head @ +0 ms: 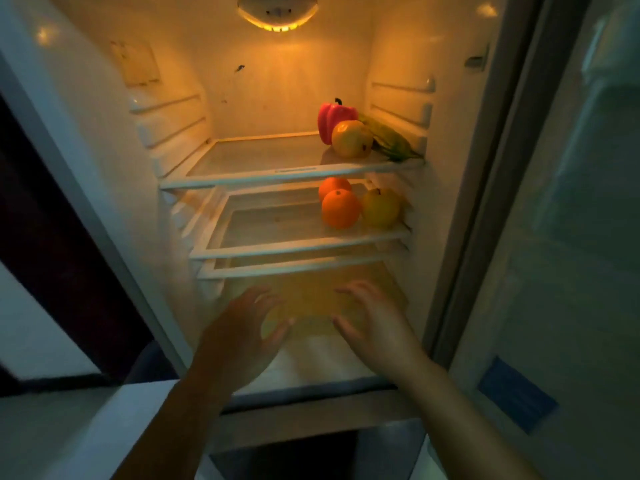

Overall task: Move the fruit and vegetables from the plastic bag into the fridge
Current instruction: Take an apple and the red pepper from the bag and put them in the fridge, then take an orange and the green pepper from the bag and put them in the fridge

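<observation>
**Produce on the shelves, both hands down low and empty**

Here's the produce, all tucked to the right side of the open white fridge [104, 140]. On the top glass shelf [277, 176] a glossy red bell pepper [334, 116] stands upright at the back. A round yellow fruit [351, 139] sits touching it in front, and a long green leafy vegetable [391, 140] lies along the right wall. One level down, on the second glass shelf [294, 245], a round bright orange [340, 208] sits in front of a second orange [332, 185], with a yellow-green stemmed fruit [379, 207] just beside them. Grouping them against the wall probably stops the round ones rolling, and it leaves the left of both shelves free.

Now the hands. The left hand [239, 337] and right hand [377, 327] are both low, in front of the yellowish translucent bottom panel [311, 296]. They are well below the fruit and touch none of it. The fingers are spread and relaxed on both hands, palms turned inward, and they hold nothing. The motion blur hides whether the fingertips touch the panel. The plastic bag is nowhere in view, so I can't tell what's left in it. My read is that six pieces are stowed and the hands are between loads.
</observation>
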